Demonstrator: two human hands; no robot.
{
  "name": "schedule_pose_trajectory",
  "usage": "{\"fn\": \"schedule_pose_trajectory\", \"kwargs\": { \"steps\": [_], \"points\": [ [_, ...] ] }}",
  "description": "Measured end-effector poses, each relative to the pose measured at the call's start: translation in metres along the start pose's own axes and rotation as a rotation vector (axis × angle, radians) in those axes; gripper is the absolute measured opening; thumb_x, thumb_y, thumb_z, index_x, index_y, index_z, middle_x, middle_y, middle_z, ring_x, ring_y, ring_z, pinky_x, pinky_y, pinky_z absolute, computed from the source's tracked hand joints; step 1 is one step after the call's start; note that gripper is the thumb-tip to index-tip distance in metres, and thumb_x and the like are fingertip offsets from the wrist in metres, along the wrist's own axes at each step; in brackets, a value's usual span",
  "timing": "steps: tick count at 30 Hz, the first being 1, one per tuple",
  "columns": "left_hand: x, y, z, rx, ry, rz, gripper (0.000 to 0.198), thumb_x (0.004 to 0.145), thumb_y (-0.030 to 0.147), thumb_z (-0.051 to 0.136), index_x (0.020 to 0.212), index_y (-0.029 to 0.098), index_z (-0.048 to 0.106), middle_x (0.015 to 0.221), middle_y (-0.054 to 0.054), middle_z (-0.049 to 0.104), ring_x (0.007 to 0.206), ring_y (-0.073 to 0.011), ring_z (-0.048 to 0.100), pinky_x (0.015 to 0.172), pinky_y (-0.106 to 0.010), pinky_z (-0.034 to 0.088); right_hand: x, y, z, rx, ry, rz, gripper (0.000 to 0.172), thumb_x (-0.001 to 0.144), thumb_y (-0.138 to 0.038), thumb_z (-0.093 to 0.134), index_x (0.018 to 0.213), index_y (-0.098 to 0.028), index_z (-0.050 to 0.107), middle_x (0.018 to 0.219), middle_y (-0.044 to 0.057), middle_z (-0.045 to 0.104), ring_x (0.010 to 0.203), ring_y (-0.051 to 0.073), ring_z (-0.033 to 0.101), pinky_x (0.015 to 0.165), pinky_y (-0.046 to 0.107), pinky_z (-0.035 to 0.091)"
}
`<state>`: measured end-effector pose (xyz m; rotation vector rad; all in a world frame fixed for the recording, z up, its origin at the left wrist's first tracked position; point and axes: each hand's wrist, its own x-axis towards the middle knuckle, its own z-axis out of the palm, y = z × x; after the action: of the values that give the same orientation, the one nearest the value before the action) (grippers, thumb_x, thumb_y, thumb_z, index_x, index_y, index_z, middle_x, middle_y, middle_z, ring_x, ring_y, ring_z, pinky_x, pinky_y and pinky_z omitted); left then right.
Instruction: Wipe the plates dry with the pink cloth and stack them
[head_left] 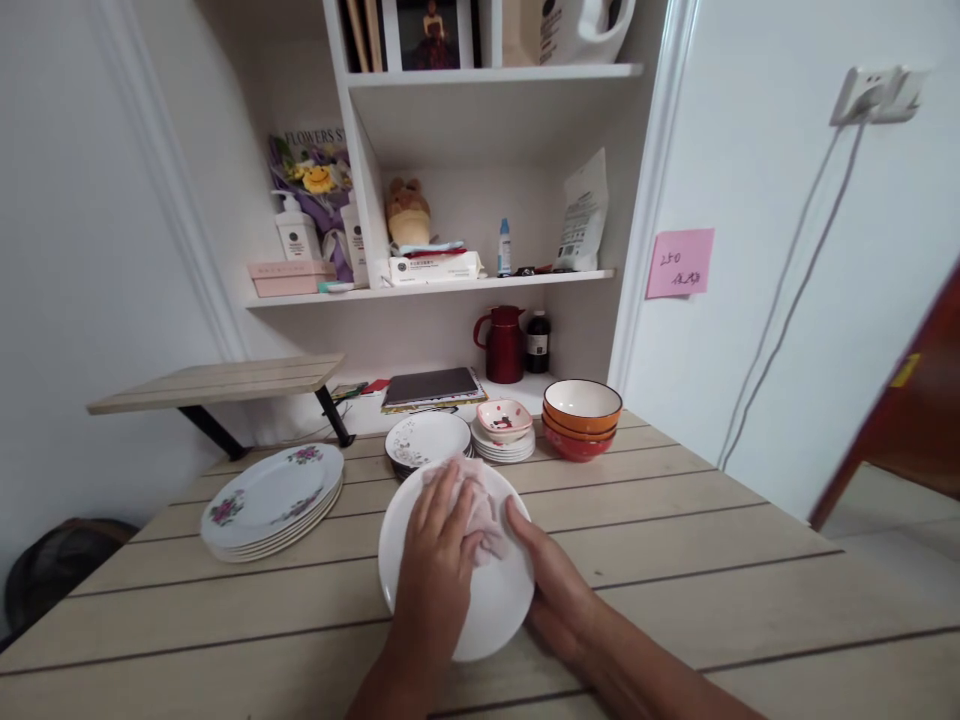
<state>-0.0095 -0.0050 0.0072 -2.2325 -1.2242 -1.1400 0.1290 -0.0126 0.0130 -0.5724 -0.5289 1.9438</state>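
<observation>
A round white plate [491, 610] is held up over the table, tilted toward me. My right hand [559, 590] grips its right edge, thumb on the face and fingers underneath. Against the plate's upper face, my left hand [439, 545] presses a crumpled pale pink cloth [486, 515]. Just behind the plate lies a stack of dark-rimmed plates [427, 440] with a grey floral print. Beside that stack, small white plates [506, 450] carry a little square bowl [505, 420] with a red pattern.
Oval flowered plates [274, 500] are stacked on the left of the slatted table [675, 570]. Orange and red bowls [583, 415] stand nested at back right. A small raised shelf [217, 385], a red jug [504, 345] and a dark laptop [433, 387] are behind.
</observation>
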Motion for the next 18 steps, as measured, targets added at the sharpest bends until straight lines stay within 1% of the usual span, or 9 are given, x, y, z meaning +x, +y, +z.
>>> {"fn": "schedule_pose_trajectory", "kwargs": {
  "steps": [4, 6, 8, 10, 13, 16, 18],
  "points": [
    [0.002, 0.007, -0.001, -0.04, -0.037, 0.142, 0.048, 0.09, 0.01, 0.045, 0.137, 0.016, 0.046, 0.148, -0.012, 0.043, 0.142, -0.0238, 0.03, 0.111, -0.049, 0.038, 0.001, -0.001, 0.0, 0.023, -0.019, -0.049, 0.053, 0.087, -0.045, 0.06, 0.127, -0.012, 0.058, 0.111, 0.012, 0.073, 0.102, 0.022, 0.067, 0.096, 0.034, 0.047],
    [0.002, 0.01, 0.0, -0.009, -0.046, 0.176, 0.047, 0.09, 0.01, 0.044, 0.137, 0.015, 0.046, 0.148, -0.012, 0.043, 0.142, -0.0236, 0.03, 0.11, -0.048, 0.039, 0.001, -0.001, 0.001, 0.049, -0.032, -0.062, 0.052, 0.087, -0.045, 0.06, 0.128, -0.012, 0.058, 0.113, 0.011, 0.072, 0.104, 0.022, 0.066, 0.096, 0.033, 0.047],
    [0.002, 0.011, 0.0, 0.056, -0.043, 0.184, 0.044, 0.091, 0.013, 0.044, 0.135, 0.016, 0.049, 0.147, -0.01, 0.045, 0.141, -0.0236, 0.033, 0.11, -0.049, 0.038, 0.001, -0.001, 0.001, 0.065, -0.042, -0.057, 0.052, 0.088, -0.045, 0.058, 0.128, -0.012, 0.058, 0.115, 0.011, 0.071, 0.106, 0.022, 0.066, 0.098, 0.033, 0.046],
    [0.003, 0.012, 0.0, 0.146, -0.025, 0.162, 0.041, 0.093, 0.016, 0.045, 0.133, 0.019, 0.051, 0.146, -0.008, 0.046, 0.138, -0.0238, 0.038, 0.112, -0.052, 0.033, 0.0, -0.001, 0.002, 0.061, -0.041, -0.04, 0.052, 0.088, -0.045, 0.058, 0.128, -0.012, 0.058, 0.115, 0.012, 0.071, 0.105, 0.022, 0.066, 0.098, 0.034, 0.046],
    [0.005, 0.011, -0.003, 0.283, 0.007, 0.079, 0.039, 0.095, 0.021, 0.044, 0.134, 0.02, 0.051, 0.147, -0.007, 0.045, 0.136, -0.0246, 0.042, 0.114, -0.055, 0.027, -0.002, -0.001, 0.003, 0.037, -0.021, -0.014, 0.055, 0.086, -0.047, 0.059, 0.128, -0.011, 0.058, 0.112, 0.013, 0.072, 0.102, 0.023, 0.068, 0.098, 0.036, 0.047],
    [0.006, 0.005, -0.009, 0.413, 0.027, -0.02, 0.041, 0.095, 0.021, 0.044, 0.135, 0.017, 0.048, 0.148, -0.009, 0.042, 0.134, -0.0272, 0.043, 0.113, -0.059, 0.025, -0.004, -0.004, 0.003, 0.023, 0.037, 0.001, 0.06, 0.084, -0.052, 0.061, 0.127, -0.01, 0.058, 0.109, 0.015, 0.073, 0.099, 0.025, 0.069, 0.096, 0.038, 0.049],
    [0.006, 0.0, -0.012, 0.483, 0.035, -0.056, 0.042, 0.094, 0.018, 0.045, 0.136, 0.015, 0.048, 0.148, -0.011, 0.043, 0.132, -0.0292, 0.046, 0.112, -0.062, 0.025, -0.004, -0.009, 0.002, 0.018, 0.107, -0.012, 0.063, 0.082, -0.054, 0.062, 0.127, -0.01, 0.058, 0.106, 0.015, 0.074, 0.097, 0.027, 0.07, 0.094, 0.041, 0.05]
  ]
}}
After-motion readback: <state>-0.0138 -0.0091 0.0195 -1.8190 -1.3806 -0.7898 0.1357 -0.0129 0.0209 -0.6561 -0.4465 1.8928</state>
